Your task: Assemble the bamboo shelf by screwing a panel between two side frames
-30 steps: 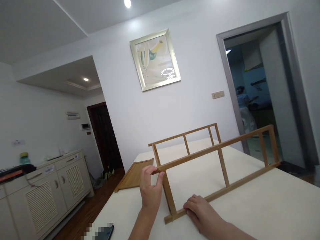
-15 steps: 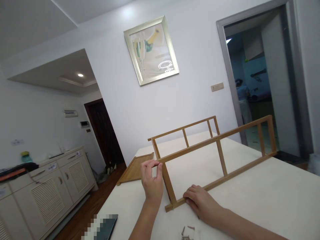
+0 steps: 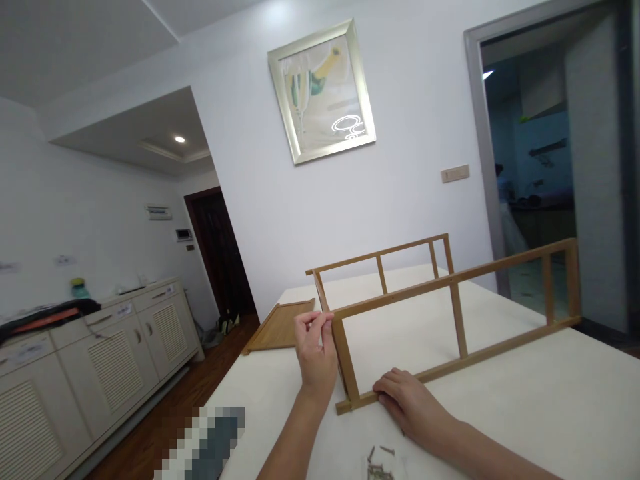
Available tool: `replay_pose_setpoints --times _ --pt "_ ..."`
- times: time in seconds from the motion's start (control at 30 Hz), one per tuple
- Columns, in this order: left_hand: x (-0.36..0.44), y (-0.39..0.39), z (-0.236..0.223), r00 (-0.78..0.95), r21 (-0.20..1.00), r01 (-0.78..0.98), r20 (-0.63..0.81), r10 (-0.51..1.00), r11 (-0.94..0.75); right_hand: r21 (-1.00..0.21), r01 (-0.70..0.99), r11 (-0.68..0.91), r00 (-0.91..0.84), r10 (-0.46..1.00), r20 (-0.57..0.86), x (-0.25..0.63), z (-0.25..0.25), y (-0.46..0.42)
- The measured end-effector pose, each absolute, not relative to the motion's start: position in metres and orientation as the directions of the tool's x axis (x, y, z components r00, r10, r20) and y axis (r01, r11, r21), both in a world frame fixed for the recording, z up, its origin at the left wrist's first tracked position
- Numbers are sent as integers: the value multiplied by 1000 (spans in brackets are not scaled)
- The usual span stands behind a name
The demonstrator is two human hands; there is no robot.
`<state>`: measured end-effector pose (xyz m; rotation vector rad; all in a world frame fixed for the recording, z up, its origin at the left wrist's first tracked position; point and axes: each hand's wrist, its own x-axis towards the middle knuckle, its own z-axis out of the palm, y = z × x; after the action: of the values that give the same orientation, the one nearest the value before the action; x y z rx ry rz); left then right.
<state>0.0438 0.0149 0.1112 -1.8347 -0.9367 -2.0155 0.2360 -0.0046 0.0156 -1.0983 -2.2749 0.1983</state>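
A light-brown wooden frame (image 3: 400, 295) with rails and crossbars stands on edge on the white table (image 3: 525, 393). My left hand (image 3: 317, 360) is closed, thumb and fingers pinching the near end of its top rail. My right hand (image 3: 417, 403) has its fingers curled over the bottom rail, close to the table top. Behind it rises a similar wooden frame (image 3: 383, 273); whether the two are joined I cannot tell. A flat wooden panel (image 3: 283, 327) lies left of the frames. Several screws (image 3: 379, 470) rest near the table's front, partly on a clear plastic bag.
At the lower left lies a dark object, blurred by pixels (image 3: 215, 440). A white cabinet (image 3: 115, 353) runs along the left wall, with a green bottle (image 3: 79, 289) on top. To the right, beyond a doorway (image 3: 480, 133), a person (image 3: 507, 213) is partly visible.
My view has tilted down and shifted left, bringing the screws into sight. My left fingers have shifted slightly at the rail's end. My right hand keeps its place on the bottom rail.
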Motion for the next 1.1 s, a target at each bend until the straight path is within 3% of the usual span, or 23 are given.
replay_pose_setpoints --times 1.1 --pt "43 19 116 -190 245 602 968 162 -760 -383 671 635 -480 766 428 236 14 -3"
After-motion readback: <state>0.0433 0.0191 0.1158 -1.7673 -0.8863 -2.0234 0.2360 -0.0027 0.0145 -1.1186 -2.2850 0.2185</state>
